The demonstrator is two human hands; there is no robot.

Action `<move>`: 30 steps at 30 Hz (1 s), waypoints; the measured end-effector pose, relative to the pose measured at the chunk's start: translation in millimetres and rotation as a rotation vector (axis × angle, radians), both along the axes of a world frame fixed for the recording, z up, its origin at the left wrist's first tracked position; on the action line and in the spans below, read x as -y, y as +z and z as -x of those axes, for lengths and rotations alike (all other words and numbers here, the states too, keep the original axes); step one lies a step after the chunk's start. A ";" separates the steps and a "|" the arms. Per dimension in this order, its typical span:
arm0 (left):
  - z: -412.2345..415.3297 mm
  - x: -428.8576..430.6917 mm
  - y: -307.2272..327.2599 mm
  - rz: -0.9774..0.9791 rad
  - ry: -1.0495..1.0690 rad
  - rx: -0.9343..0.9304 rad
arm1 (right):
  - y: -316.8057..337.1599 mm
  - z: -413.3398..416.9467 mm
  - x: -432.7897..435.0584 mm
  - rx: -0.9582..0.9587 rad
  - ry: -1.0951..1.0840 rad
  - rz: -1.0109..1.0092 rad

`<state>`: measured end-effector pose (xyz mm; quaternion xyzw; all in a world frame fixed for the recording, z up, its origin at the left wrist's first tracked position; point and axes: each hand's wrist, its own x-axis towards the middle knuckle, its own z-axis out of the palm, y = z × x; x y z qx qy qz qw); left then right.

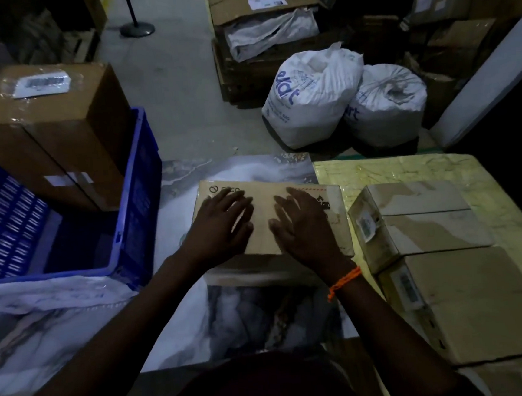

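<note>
**Both palms flat on box, mid-table**

Box (264, 210): flat cardboard carton lying on the table (257, 318), on the marble-print sheet. Its right edge reaches the seam with the yellow sheet (408, 169). Print on top is partly covered; one mark near the right fingers looks like a flame sign.

Left hand (221, 223): spread, fingers straight, pressing down on the left half of the lid. Grips nothing.
Right hand (303, 225): same posture on the right half, fingers straight and fanned. Orange thread (344, 282) at the wrist. Neither hand curls round an edge.

Around it: two small boxes (422, 218) stand to the right on the yellow sheet, the farther one just beside the box. A blue crate (135, 215) at left holds a big box (45, 131) standing on end. White sacks (311, 98) sit on the floor beyond the table.

Likely step: pressing the top flaps shut, or steadying the box ahead of a move.

Risks, as I judge them:
- The sheet looks slick, so uneven pressure could skate the box sideways into the small boxes.
- Flat palms give no hold. A lift from here would slip unless the fingers first hook the edges.
- If the flaps are unsealed, easing off could let them spring up.
- Light is poor, so labels are easily misread.
</note>
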<state>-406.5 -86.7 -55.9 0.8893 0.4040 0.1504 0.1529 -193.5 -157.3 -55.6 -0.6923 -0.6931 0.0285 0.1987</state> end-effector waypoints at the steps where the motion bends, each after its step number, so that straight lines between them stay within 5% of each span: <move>1: -6.2 -1.8 -0.6 0.019 -0.015 -0.029 | -2.5 3.9 -6.1 0.055 0.007 0.067; 30: 23.4 32.6 -26.5 -0.046 -0.049 -0.244 | -17.7 -27.5 47.3 0.169 0.019 0.258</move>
